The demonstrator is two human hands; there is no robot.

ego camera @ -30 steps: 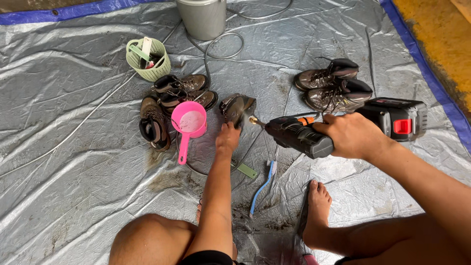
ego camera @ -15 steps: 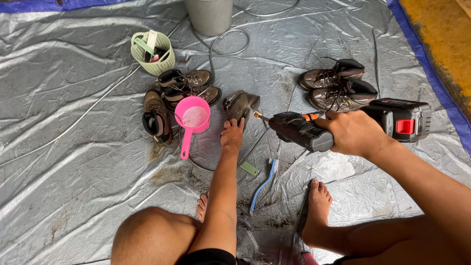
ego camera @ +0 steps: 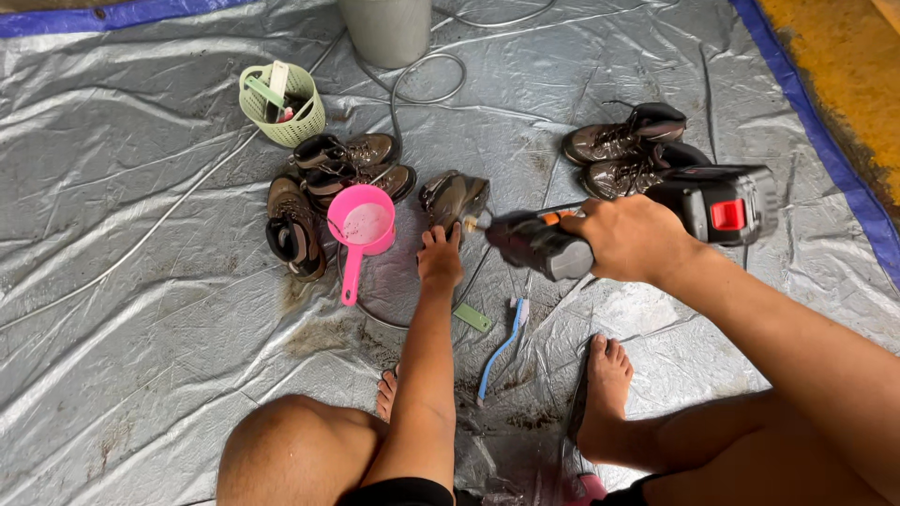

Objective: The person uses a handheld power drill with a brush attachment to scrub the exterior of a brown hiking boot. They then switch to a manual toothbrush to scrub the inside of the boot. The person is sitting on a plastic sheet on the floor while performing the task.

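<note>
My right hand (ego camera: 636,238) grips a black cordless drill (ego camera: 600,230) with an orange trim and a red-buttoned battery pack, its nose pointing left. The drill's tip meets a muddy brown boot (ego camera: 454,198) lying on the grey tarp. My left hand (ego camera: 439,259) rests on the near end of that boot, holding it down. A pink scoop (ego camera: 361,230) with a long handle lies just left of the hand.
Three more muddy boots (ego camera: 323,178) lie left of the scoop, and a pair of boots (ego camera: 626,145) sits at the right. A green basket (ego camera: 281,105) with brushes, a grey bucket (ego camera: 386,28) and a hose (ego camera: 427,80) are at the back. A blue toothbrush (ego camera: 502,349) lies by my bare foot (ego camera: 607,394).
The view has shifted slightly. My left hand has stayed on the boot, and my right hand has kept the drill's tip at the boot.
</note>
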